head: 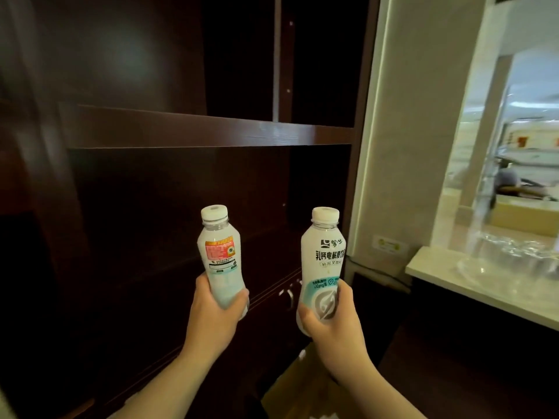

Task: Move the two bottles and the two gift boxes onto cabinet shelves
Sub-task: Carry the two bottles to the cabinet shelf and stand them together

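Both hands, left (213,309) and right (329,323), I hold closed around upright bottles (219,258) (322,261); shelf (208,131) lies above, ahead.

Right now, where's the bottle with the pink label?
In the head view, the bottle with the pink label is held upright in the left hand, left of the other bottle, in front of the dark cabinet shelf.
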The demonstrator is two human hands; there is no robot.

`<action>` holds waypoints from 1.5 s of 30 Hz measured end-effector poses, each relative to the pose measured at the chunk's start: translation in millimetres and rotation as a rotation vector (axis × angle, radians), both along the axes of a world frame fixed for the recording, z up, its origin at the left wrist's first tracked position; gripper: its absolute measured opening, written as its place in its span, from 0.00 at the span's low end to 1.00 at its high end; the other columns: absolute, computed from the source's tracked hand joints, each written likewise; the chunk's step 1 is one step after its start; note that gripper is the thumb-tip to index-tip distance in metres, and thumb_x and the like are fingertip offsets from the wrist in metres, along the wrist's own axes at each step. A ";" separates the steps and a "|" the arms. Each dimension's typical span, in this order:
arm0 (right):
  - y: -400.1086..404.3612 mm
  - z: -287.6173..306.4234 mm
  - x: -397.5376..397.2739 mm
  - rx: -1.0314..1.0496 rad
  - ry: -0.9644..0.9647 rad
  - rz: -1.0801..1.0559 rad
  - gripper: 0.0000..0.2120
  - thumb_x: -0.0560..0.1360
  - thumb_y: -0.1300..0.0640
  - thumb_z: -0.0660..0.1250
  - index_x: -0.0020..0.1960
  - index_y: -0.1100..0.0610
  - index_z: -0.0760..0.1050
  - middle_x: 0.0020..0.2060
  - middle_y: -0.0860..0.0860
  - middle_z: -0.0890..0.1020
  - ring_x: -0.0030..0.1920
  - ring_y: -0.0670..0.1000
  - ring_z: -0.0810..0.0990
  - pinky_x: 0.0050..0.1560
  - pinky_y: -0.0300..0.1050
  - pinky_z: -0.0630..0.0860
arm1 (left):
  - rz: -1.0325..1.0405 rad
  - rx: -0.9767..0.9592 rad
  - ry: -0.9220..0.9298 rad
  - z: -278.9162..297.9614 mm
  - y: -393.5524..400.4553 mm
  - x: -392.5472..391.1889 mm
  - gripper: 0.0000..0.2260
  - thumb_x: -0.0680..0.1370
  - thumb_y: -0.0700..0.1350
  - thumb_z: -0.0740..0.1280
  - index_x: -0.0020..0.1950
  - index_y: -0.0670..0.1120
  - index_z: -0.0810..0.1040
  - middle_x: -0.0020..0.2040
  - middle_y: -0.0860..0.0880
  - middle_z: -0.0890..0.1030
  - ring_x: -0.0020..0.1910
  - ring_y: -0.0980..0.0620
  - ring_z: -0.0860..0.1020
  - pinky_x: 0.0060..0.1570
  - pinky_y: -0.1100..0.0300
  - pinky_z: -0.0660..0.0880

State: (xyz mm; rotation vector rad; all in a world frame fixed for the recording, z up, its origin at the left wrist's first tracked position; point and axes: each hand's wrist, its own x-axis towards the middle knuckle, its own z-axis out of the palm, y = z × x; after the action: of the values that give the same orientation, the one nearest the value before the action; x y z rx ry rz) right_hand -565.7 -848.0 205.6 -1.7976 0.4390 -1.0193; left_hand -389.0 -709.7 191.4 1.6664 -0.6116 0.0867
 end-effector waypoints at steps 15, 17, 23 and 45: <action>-170.4 -15.0 166.7 0.047 0.048 -0.062 0.28 0.69 0.51 0.76 0.53 0.24 0.65 0.52 0.45 0.83 0.51 0.42 0.83 0.46 0.42 0.82 | -0.112 0.001 0.061 -5.9 -190.6 172.3 0.27 0.71 0.50 0.77 0.62 0.60 0.65 0.55 0.53 0.78 0.51 0.54 0.80 0.40 0.65 0.75; -192.4 -27.6 197.1 0.050 0.055 -0.023 0.29 0.69 0.49 0.76 0.54 0.23 0.64 0.53 0.42 0.82 0.53 0.40 0.82 0.46 0.41 0.81 | -0.064 0.002 0.091 -18.6 -205.8 191.0 0.27 0.70 0.50 0.78 0.62 0.60 0.66 0.55 0.52 0.78 0.50 0.55 0.80 0.38 0.66 0.76; -251.7 -69.7 300.4 0.048 0.126 0.161 0.29 0.68 0.49 0.76 0.55 0.23 0.64 0.50 0.41 0.83 0.51 0.42 0.83 0.47 0.45 0.82 | 0.233 0.047 0.136 -61.6 -243.8 243.1 0.26 0.70 0.48 0.78 0.62 0.57 0.68 0.54 0.52 0.79 0.50 0.54 0.80 0.46 0.54 0.80; -356.7 -213.6 453.6 0.009 0.345 0.451 0.33 0.70 0.50 0.77 0.64 0.32 0.61 0.56 0.39 0.80 0.54 0.37 0.80 0.49 0.39 0.80 | 0.641 0.110 0.224 -183.1 -322.7 357.6 0.24 0.72 0.49 0.76 0.61 0.59 0.67 0.56 0.52 0.78 0.55 0.51 0.78 0.55 0.49 0.78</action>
State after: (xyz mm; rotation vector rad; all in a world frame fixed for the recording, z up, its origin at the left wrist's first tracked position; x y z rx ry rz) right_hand -112.1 -1204.7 -7.9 -1.9521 0.2245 -0.3969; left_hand -31.3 -1032.4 8.3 1.8933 0.1046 0.3274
